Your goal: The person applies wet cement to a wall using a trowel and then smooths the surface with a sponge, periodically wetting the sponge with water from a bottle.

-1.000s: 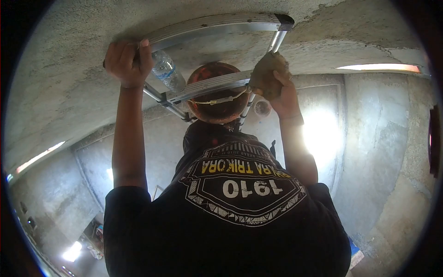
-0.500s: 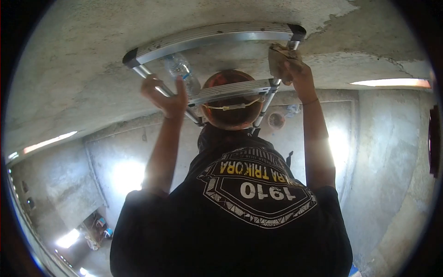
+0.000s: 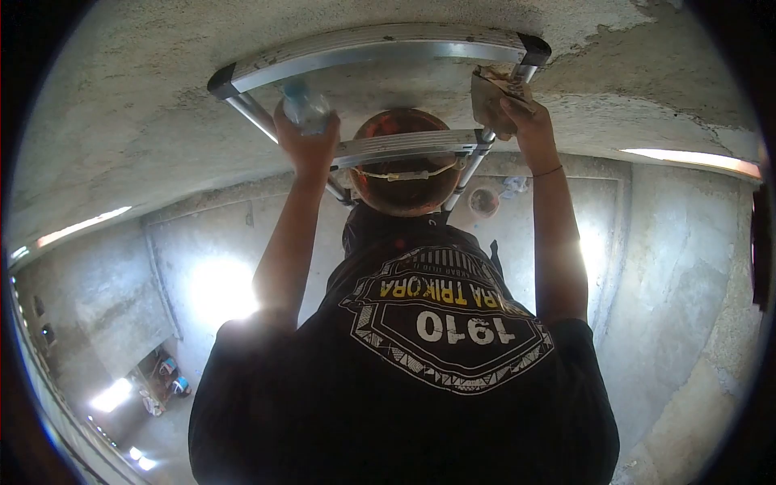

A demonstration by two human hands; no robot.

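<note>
My left hand (image 3: 309, 149) is wrapped round a clear plastic bottle (image 3: 305, 109), beside the left rail of a metal ladder (image 3: 380, 44). My right hand (image 3: 529, 129) grips a crumpled piece of brown paper (image 3: 493, 101), perhaps torn from a bag, next to the ladder's right rail. Whether those fingers also touch the rail cannot be made out. Behind the lower rung sits a round reddish-brown bucket (image 3: 400, 186) with a pale handle across it. The ladder's upper step lies close to the rough grey wall.
A grey plastered wall (image 3: 162, 105) fills the upper view, with a cracked edge at right. Far below, a small round container (image 3: 484, 202) stands on the floor beside a pale crumpled item (image 3: 514, 188). Several objects lie by an opening at lower left. Bright light patches mark the floor.
My left hand has left the ladder's left rail and closed round the plastic bottle that was behind it. My right hand stays near the right rail with the paper.
</note>
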